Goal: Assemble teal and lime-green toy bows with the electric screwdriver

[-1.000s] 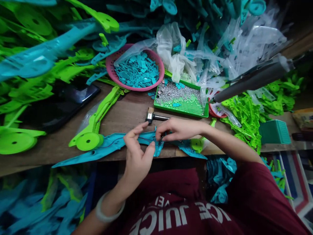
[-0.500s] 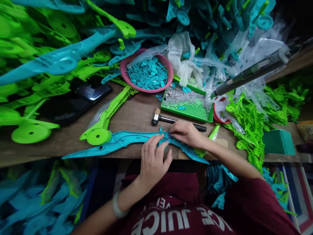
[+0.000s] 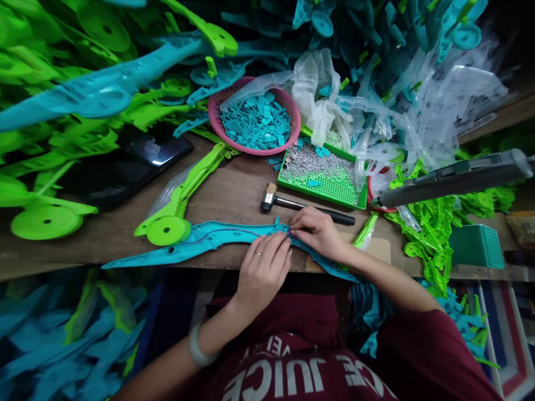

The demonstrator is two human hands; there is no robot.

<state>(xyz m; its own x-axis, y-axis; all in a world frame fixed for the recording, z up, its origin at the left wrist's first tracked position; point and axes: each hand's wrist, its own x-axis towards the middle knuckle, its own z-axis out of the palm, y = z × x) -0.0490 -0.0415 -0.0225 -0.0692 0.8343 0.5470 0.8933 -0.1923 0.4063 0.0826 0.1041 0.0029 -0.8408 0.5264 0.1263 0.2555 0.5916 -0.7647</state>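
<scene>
A long, curved blue plastic shell (image 3: 217, 236) lies along the front of the table, its hollow side up. A thin dark red or purple wire (image 3: 240, 229) runs along inside it. My left hand (image 3: 263, 270) rests over the shell's middle, fingers drawn together, their tips at the wire. My right hand (image 3: 320, 234) pinches the wire near a small raised part of the shell; the fingers hide the exact grip. Behind my right hand lies a hammer (image 3: 313, 213) with a black handle. A lime-green plastic part with a round disc (image 3: 167, 229) touches the shell's left portion.
A pink basket (image 3: 212, 114) of small blue pieces stands behind a green tray (image 3: 321, 189) of screws. An electric screwdriver (image 3: 455, 177) hangs at the right. Piles of green (image 3: 50, 111) and blue parts surround the table, with a dark phone-like object (image 3: 137, 172) at left.
My left fingers have closed together and moved up against the wire, beside my right hand's pinch. The hanging screwdriver has swung right and lower. The view has shifted slightly.
</scene>
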